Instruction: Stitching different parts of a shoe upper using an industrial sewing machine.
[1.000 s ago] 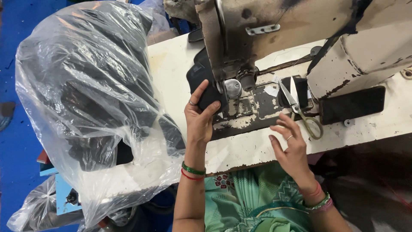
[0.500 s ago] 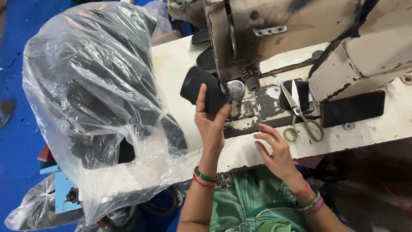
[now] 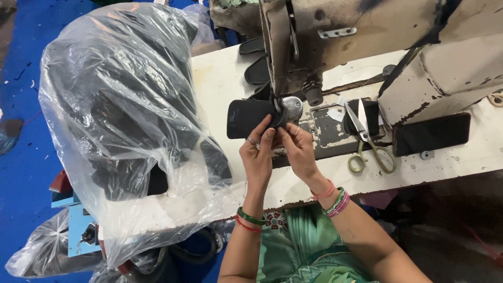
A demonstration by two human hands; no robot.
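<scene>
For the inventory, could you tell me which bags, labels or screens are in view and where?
Large clear plastic bag of black pieces: left of the table.
Smaller clear bag: on the floor, lower left.
Dark rectangular phone: flat on the table, right, screen blank.

L hand [image 3: 257, 157] & R hand [image 3: 299, 149] pinching black piece [image 3: 250, 118], sewing machine [image 3: 356, 36]

Sewing machine [image 3: 367, 31] cut off by top edge

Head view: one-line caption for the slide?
Both hands, left and right, hold a black piece at the sewing machine; scissors and a plastic bag on the table.
</scene>
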